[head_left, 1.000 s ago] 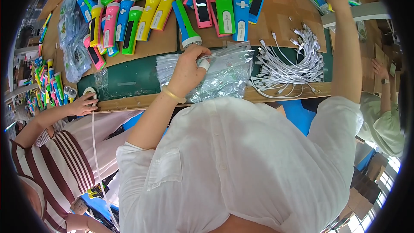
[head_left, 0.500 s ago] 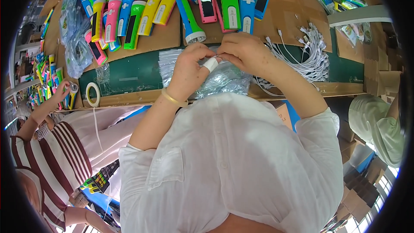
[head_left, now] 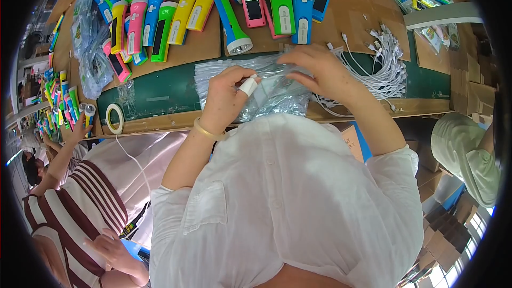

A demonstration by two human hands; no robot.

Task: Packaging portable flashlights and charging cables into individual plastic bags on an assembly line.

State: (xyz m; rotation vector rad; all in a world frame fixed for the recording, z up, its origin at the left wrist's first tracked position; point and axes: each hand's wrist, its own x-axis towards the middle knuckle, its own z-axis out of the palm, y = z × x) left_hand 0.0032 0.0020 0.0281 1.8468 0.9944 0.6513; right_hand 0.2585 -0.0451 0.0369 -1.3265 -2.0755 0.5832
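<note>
one stack of clear plastic bags (head_left: 277, 105), beneath left hand (head_left: 229, 93) and right hand (head_left: 321, 73); left curled, whether pinching cannot be told; right thumb and fingers parted; probably light, limp, slippery, best taken by an edge near the fingertips.

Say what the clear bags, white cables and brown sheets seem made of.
Clear bags: probably thin plastic film, glossy, wrinkled, catching light. White cables: likely smooth plastic sheathing, bending in loose curves. Brown sheets: apparently cardboard, matte, with cut edges.
</note>
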